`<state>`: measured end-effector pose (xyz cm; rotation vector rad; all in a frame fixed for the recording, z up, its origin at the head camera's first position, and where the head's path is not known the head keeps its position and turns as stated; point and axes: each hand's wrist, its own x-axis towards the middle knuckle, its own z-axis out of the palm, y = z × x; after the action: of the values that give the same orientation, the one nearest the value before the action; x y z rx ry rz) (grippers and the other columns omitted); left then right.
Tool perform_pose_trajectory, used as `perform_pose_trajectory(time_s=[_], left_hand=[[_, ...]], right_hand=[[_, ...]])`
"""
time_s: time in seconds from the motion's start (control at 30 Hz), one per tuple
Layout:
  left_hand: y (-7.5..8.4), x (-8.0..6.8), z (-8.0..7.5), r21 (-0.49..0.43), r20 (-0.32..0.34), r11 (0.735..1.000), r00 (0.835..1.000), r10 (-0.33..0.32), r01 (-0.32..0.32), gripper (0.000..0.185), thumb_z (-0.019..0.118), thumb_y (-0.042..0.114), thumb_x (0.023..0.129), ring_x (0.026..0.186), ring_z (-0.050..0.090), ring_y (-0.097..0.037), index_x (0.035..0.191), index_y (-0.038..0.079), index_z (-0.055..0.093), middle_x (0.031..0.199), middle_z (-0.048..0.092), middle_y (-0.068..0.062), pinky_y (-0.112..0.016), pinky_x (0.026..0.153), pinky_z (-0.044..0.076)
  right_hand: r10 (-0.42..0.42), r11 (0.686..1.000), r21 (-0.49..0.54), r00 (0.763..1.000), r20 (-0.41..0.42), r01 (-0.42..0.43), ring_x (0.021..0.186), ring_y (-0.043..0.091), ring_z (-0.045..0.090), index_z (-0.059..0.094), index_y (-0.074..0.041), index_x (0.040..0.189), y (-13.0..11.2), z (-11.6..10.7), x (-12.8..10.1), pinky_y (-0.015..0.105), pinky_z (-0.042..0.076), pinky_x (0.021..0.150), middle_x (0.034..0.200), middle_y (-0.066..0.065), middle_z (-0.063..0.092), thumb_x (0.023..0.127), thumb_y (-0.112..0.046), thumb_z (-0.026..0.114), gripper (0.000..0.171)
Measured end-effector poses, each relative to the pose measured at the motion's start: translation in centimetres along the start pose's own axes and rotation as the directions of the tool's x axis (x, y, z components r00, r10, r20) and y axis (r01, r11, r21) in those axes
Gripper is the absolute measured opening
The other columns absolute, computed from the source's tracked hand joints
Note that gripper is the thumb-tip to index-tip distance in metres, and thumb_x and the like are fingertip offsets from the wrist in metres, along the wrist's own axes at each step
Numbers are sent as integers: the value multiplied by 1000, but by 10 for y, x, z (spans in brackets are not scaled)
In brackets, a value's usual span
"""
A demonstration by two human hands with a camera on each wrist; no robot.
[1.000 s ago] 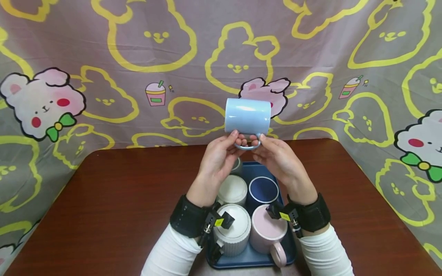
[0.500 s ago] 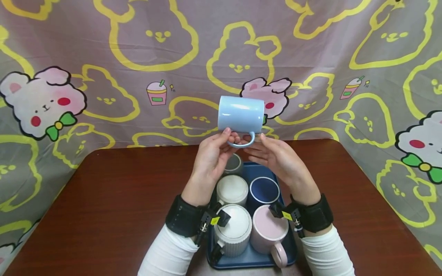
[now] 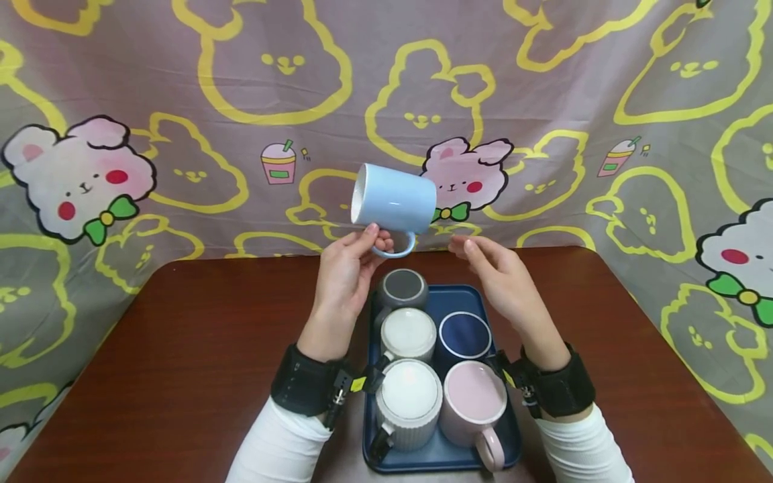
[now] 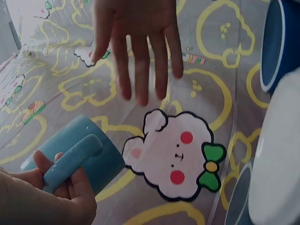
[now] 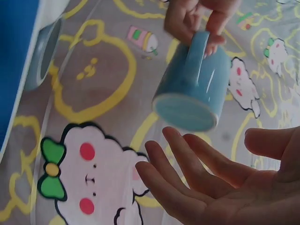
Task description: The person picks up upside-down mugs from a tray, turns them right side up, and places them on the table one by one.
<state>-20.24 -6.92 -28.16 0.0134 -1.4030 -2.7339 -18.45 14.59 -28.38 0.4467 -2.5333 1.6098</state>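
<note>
Five mugs (image 3: 475,396), set on tray (image 3: 453,295); one blue mug (image 3: 395,198), gripped by left hand (image 3: 343,275), seemingly unplaced; right hand (image 3: 501,272) empty, outstretched.

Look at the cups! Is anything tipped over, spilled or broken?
The light blue mug is sideways in the air, held by the left hand, and the other mugs on the tray look bottoms-up; that's odd because mugs usually stand mouth up. I see no spill or crack.
</note>
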Motion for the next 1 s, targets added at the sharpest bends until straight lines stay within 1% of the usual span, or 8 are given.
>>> perform_pose_trajectory(time_s=[0.13,0.27,0.43,0.6,0.7,0.77,0.87,1.0], left_hand=[[3,3,-13,28,-40,999,999,35,-34,29,56,10,95,65,64,-10,68,7,66,70,65,-3,-24,76,53],[4,5,-26,94,-94,990,989,112,-103,27,59,10,93,63,63,-10,68,8,69,69,65,-2,-24,71,52],[1,8,-39,190,-162,963,962,222,-190,22,63,10,90,64,64,-10,69,7,70,66,65,-1,-26,70,52],[-1,10,-52,297,-215,925,928,306,-236,20,65,11,89,69,64,-12,74,0,71,61,65,1,-27,70,53],[-2,11,-59,364,-234,898,909,344,-247,23,66,12,89,72,63,-14,76,-7,69,59,64,3,-26,71,53],[-2,12,-63,397,-236,883,901,363,-251,25,66,12,89,75,62,-15,77,-10,68,58,64,4,-27,73,53],[-4,13,-70,445,-247,864,895,371,-235,26,65,13,90,78,60,-15,78,-11,67,56,63,6,-27,75,49],[-6,16,-77,495,-269,840,880,391,-221,24,66,12,89,72,60,-10,79,-10,68,53,61,10,-27,73,45]], right_hand=[[-13,995,-96,998,-55,8,122,24,54,55,-8,131,8,-1,1,42,42,103,126,11,62,101,-33,44,41],[-30,986,-166,995,-93,15,121,26,56,55,-7,131,18,-3,3,44,43,102,126,13,62,101,-33,44,42],[-30,979,-202,993,-111,7,120,28,55,55,-5,131,25,-5,5,45,43,102,126,14,61,101,-33,43,43],[-10,978,-210,996,-94,-10,122,28,53,54,-5,132,27,-5,3,46,42,103,129,14,60,101,-34,42,44],[-8,971,-237,996,-94,-14,123,29,53,54,-6,132,30,-4,2,47,42,102,130,14,59,101,-36,42,44],[-11,966,-258,995,-100,-15,123,29,52,54,-6,132,34,-3,3,48,42,102,132,14,58,101,-35,42,44],[-8,958,-287,995,-98,-21,124,31,51,54,-6,132,40,-2,4,48,42,102,134,15,55,101,-35,42,44],[-2,947,-321,996,-92,-28,125,33,49,53,-4,132,49,-1,8,50,41,102,135,18,53,101,-35,42,45]])
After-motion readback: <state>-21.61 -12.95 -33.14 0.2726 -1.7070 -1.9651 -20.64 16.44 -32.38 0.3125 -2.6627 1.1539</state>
